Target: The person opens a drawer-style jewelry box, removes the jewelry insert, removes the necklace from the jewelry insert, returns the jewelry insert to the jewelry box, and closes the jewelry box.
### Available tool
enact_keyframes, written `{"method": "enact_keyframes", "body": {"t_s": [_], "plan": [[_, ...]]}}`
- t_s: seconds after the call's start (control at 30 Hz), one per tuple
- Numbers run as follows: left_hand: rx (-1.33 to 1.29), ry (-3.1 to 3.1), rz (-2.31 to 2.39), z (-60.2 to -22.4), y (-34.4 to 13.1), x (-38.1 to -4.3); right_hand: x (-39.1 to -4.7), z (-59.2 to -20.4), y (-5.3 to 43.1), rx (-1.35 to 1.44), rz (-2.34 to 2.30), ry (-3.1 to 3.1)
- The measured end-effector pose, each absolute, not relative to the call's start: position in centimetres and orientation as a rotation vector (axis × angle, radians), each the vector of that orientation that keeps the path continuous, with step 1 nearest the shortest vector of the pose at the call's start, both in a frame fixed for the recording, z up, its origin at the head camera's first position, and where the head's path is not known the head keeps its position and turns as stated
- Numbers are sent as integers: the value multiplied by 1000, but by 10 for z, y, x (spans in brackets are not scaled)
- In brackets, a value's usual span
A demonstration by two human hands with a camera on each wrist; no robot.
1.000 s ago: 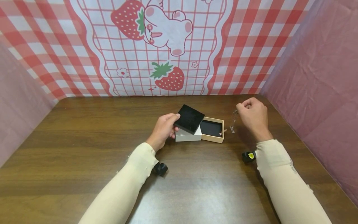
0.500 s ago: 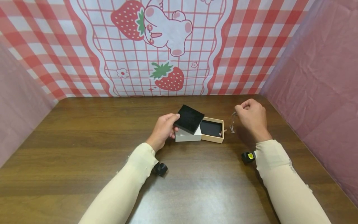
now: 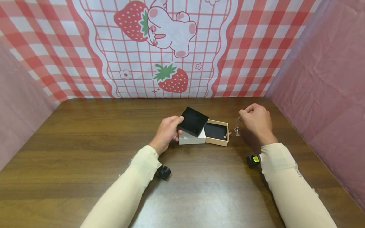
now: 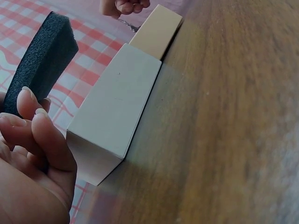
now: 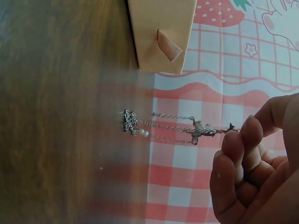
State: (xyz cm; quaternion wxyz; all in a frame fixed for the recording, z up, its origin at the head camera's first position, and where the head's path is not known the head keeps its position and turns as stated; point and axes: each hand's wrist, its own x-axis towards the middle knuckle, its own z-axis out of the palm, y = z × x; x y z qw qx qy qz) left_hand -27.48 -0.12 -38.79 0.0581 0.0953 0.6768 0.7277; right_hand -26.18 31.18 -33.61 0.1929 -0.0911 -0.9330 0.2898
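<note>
Between thumb and fingers my left hand (image 3: 166, 131) holds a square black foam pad (image 3: 194, 121), tilted above a white box sleeve (image 3: 191, 139). A tan drawer (image 3: 217, 142) with a dark inside is slid partly out of the sleeve's right end. To the right of it, my right hand (image 3: 258, 122) pinches a silver chain (image 3: 237, 130) that hangs down. In the right wrist view, the chain carries small silver charms (image 5: 198, 133) and pearl-like beads (image 5: 144, 133). Its lower end bunches close to the table; whether they touch I cannot tell.
A small ribbon tab (image 5: 169, 46) sticks out of the drawer's end. The box stands on a brown wooden table (image 3: 85, 142). Behind rises a red-and-white checked cloth (image 3: 251, 57) with strawberries, and pink cloth (image 3: 328, 79) hangs at the right.
My right hand has dipped slightly and shifted a little left, with the chain still pinched. The left hand, foam pad and box look unmoved.
</note>
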Motion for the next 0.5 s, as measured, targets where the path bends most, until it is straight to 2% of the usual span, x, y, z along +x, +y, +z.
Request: {"method": "enact_keyframes", "body": {"t_s": [0.5], "plan": [[285,2055,2195,-388,-1,-275,-261,-334,312,-278,783,-2743]]}}
